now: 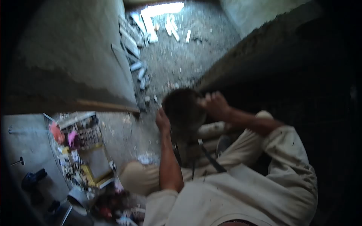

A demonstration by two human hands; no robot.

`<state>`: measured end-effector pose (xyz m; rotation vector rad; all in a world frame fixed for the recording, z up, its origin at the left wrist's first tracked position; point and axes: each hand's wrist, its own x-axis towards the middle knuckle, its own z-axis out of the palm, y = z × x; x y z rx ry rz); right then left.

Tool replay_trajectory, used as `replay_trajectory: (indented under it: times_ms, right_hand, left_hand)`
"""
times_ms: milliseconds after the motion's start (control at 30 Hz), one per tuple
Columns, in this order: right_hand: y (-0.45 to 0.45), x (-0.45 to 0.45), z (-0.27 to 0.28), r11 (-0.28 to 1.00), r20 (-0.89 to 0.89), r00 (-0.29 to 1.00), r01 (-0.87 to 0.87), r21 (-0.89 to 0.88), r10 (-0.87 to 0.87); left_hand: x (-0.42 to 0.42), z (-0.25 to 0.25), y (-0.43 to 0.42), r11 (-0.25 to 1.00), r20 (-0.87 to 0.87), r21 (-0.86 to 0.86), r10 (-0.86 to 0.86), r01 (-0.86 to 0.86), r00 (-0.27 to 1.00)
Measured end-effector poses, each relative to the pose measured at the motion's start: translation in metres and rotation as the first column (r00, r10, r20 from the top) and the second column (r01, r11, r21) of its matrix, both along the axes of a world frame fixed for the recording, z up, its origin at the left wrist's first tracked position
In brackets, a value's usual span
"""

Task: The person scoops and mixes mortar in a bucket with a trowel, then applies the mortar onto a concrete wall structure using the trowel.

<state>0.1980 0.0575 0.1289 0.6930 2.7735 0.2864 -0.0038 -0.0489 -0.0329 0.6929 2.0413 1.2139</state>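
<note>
A dark, round, bowl-like vessel (pixel 184 109) is in front of my body, between my two arms. My left hand (pixel 163 119) is closed against its left side, with the fingers partly hidden behind the edge. On the opposite side, my right hand (pixel 215 106) has its fingers curled at the upper right rim; whether it also holds something small cannot be made out. The inside of the vessel is too dark to read. Below it, a pale roll-shaped thing (pixel 211 129) lies close to my shoe (pixel 223 145).
Plastered walls rise at left (pixel 71 49) and right (pixel 271 64). Boards and wood scraps (pixel 130 41) line the dirt floor (pixel 181 56). At lower left are a crate (pixel 89 136), a yellow-edged panel (pixel 98 164), a grey bucket (pixel 78 199) and mixed clutter.
</note>
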Motion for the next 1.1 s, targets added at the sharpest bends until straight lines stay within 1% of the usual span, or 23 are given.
replay_trajectory:
  times_ms: [33, 67, 100, 167, 200, 233, 300, 333, 367, 400, 500, 567, 600, 633, 667, 733, 767, 833, 900, 967, 1033, 1067, 1100]
  right_hand:
    - [0.009, -0.008, -0.006, 0.997, 0.111, 0.991, 0.071, 0.023, -0.073]
    - [0.02, -0.015, -0.014, 0.966, 0.245, 0.95, 0.229, -0.117, -0.195]
    - [0.01, -0.009, -0.033, 0.966, 0.247, 0.951, 0.221, -0.133, -0.184]
    - [-0.008, 0.007, -0.075, 0.905, 0.202, 0.942, 0.317, -0.283, -0.266]
    - [-0.031, 0.006, -0.076, 0.807, 0.235, 0.885, 0.463, -0.366, -0.401]
    - [-0.055, 0.001, -0.074, 0.672, 0.288, 0.802, 0.597, -0.439, -0.524]
    - [-0.072, -0.013, -0.06, 0.188, 0.433, 0.605, 0.7, -0.689, -0.668]
    - [-0.066, -0.02, -0.062, 0.19, 0.425, 0.602, 0.7, -0.689, -0.676]
    - [-0.059, -0.027, -0.066, -0.158, 0.515, 0.517, 0.584, -0.796, -0.684]
    - [-0.052, -0.032, -0.07, -0.483, 0.613, 0.456, 0.379, -0.79, -0.645]
    - [-0.019, -0.031, -0.053, -0.414, 0.561, 0.498, 0.381, -0.827, -0.661]
    - [-0.011, -0.018, -0.03, -0.362, 0.527, 0.524, 0.39, -0.847, -0.669]
    - [-0.014, -0.003, -0.014, 0.156, 0.321, 0.67, 0.549, -0.821, -0.67]
    - [-0.015, 0.008, -0.003, 0.639, 0.159, 0.827, 0.525, -0.563, -0.539]
    - [-0.014, 0.01, -0.002, 0.638, 0.164, 0.826, 0.529, -0.56, -0.54]
    - [-0.008, 0.015, 0.001, 0.809, 0.186, 0.851, 0.525, -0.264, -0.491]
    - [-0.019, 0.009, -0.011, 0.84, 0.17, 0.871, 0.49, -0.235, -0.461]
    - [-0.06, 0.008, -0.081, 0.837, 0.036, 0.868, 0.487, -0.249, -0.495]
    - [-0.088, -0.002, -0.094, 0.833, 0.06, 0.89, 0.444, -0.329, -0.451]
    - [-0.091, -0.001, -0.048, 0.803, 0.136, 0.92, 0.388, -0.452, -0.368]
    - [-0.065, 0.006, -0.003, 0.815, 0.152, 0.932, 0.36, -0.454, -0.328]
    - [-0.047, 0.008, 0.012, 0.836, 0.164, 0.947, 0.321, -0.446, -0.276]
    - [-0.032, 0.008, 0.02, 0.836, 0.139, 0.943, 0.334, -0.436, -0.304]
  left_hand:
    - [0.001, 0.004, -0.001, 0.999, 0.005, 0.037, 0.014, -0.014, 1.0]
    - [-0.001, 0.007, 0.001, 0.998, 0.012, -0.06, -0.024, 0.025, 1.0]
    - [0.001, 0.004, -0.002, 0.997, 0.012, -0.077, -0.016, 0.017, 1.0]
    - [0.003, 0.003, 0.002, 0.998, -0.018, 0.021, 0.057, -0.056, 0.998]
    - [0.004, 0.01, 0.003, 0.997, -0.002, -0.049, 0.061, -0.061, 0.998]
    - [0.005, 0.007, 0.001, 0.996, 0.002, -0.057, 0.067, -0.067, 0.998]
    - [0.004, -0.002, 0.004, 0.999, 0.014, -0.022, 0.049, -0.049, 0.999]
    - [0.004, 0.002, 0.008, 0.999, 0.012, -0.013, 0.043, -0.043, 0.999]
    - [0.004, 0.006, 0.006, 0.998, 0.039, -0.047, 0.046, -0.044, 0.998]
    - [0.003, 0.008, 0.006, 0.995, 0.064, -0.083, 0.052, -0.047, 0.997]
    - [-0.002, -0.01, 0.005, 0.998, 0.058, -0.023, 0.061, -0.06, 0.996]
    - [-0.001, -0.003, 0.005, 0.996, 0.012, -0.036, 0.077, -0.077, 0.997]
    - [-0.002, 0.002, 0.007, 0.995, 0.043, -0.082, 0.058, -0.054, 0.997]
    - [-0.002, 0.001, 0.01, 0.992, 0.075, -0.119, 0.039, -0.03, 0.996]
    - [-0.001, 0.003, 0.011, 0.995, 0.071, -0.084, 0.052, -0.046, 0.996]
    - [-0.001, 0.007, 0.012, 0.997, 0.059, -0.07, 0.038, -0.034, 0.998]
    - [-0.002, 0.01, 0.013, 0.998, 0.039, -0.058, 0.029, -0.026, 0.999]
    - [-0.002, 0.008, 0.012, 0.999, 0.05, -0.052, -0.002, 0.005, 0.999]
    - [-0.002, 0.005, 0.011, 0.994, 0.019, -0.094, 0.057, -0.055, 0.998]
    - [-0.005, -0.007, 0.001, 0.996, 0.007, -0.072, 0.045, -0.044, 0.999]
    - [-0.008, -0.01, 0.004, 0.999, -0.011, -0.011, 0.042, -0.042, 0.999]
    - [-0.007, -0.005, 0.008, 0.997, -0.006, -0.051, 0.056, -0.056, 0.998]
    - [-0.004, -0.001, 0.007, 0.993, 0.003, -0.098, 0.069, -0.068, 0.998]
